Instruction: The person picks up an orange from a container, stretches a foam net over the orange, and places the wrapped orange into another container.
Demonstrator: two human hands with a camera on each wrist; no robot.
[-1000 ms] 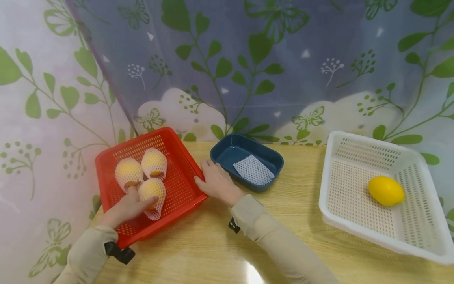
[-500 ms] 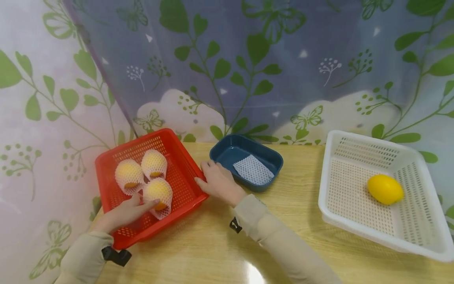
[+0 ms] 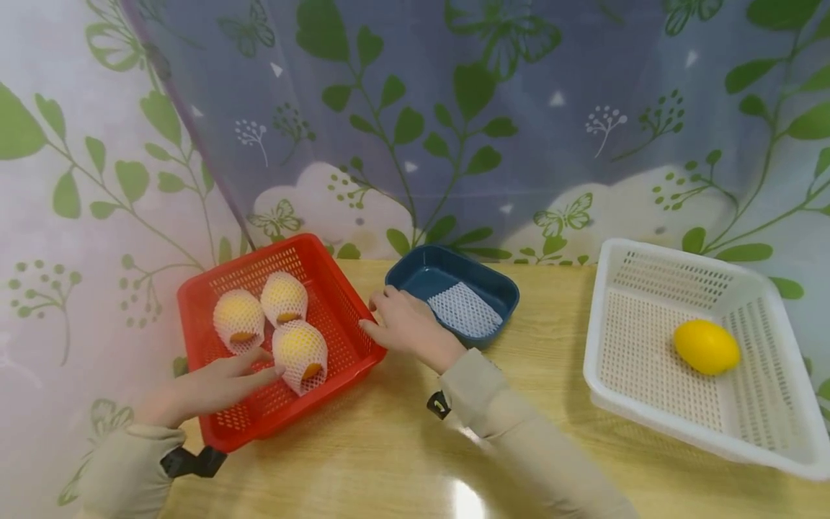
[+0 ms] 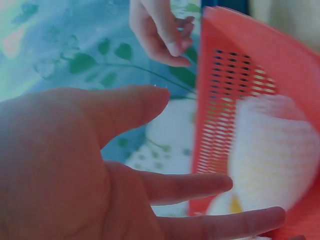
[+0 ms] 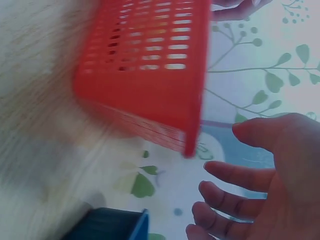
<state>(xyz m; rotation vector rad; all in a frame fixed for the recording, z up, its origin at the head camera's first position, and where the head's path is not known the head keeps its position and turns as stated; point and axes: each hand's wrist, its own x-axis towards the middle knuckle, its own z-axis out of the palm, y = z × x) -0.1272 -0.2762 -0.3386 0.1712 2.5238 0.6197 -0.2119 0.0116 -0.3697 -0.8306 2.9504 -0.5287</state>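
In the head view, three yellow-orange fruits in white foam net sleeves lie in a red plastic basket [image 3: 344, 317]: a left fruit [image 3: 238, 321], a back fruit [image 3: 284, 297] and a front fruit [image 3: 300, 355]. My left hand [image 3: 220, 383] reaches over the basket's left side, its fingertips beside the front fruit; whether they touch it I cannot tell. Its fingers are spread in the left wrist view. By the basket's right rim is my right hand [image 3: 415, 324]. The right wrist view has its loosely bent fingers [image 5: 235, 175] apart from the rim, holding nothing.
A dark blue tray [image 3: 405, 270] with a folded foam net sleeve [image 3: 465, 310] stands just behind the right hand. Farther right, a white basket [image 3: 609, 346] holds a yellow lemon-like fruit [image 3: 707, 347]. A patterned curtain hangs behind the wooden table [image 3: 363, 454].
The front fruit has shifted right and toward the basket's front corner. My left hand has let go of it and drawn back left. The right hand has moved slightly right, off the rim.
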